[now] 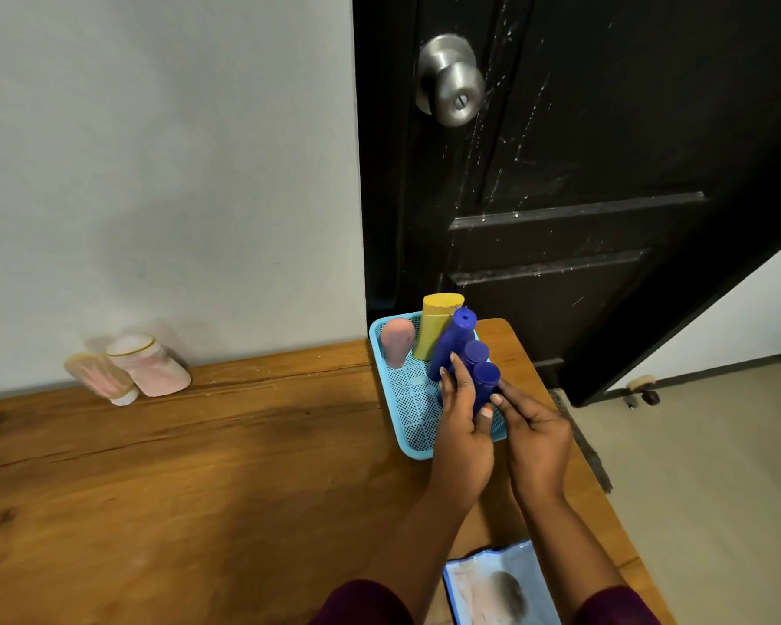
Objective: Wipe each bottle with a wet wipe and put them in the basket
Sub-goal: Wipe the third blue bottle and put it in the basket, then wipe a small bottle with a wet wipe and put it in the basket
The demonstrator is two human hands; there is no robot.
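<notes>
Bottle [485, 383] | left hand [463, 428] fingers grip it at basket [404, 421], centre right; right hand [537, 439] fingers straight, touching | risk: crowding could topple leaning tall bottle [452, 345]

Wooden table [154, 466], grey wall [154, 151], black door [605, 173]

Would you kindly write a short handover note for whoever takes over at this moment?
Left hand grips the nearest blue bottle, which stands in the basket. Right hand touches it with straight fingers.
Done, in the basket: pink bottle, yellow bottle and three blue ones.
Left: two pale bottles outside the basket, far left, apparently still to wipe.
Wipes pack at the near edge.
</notes>
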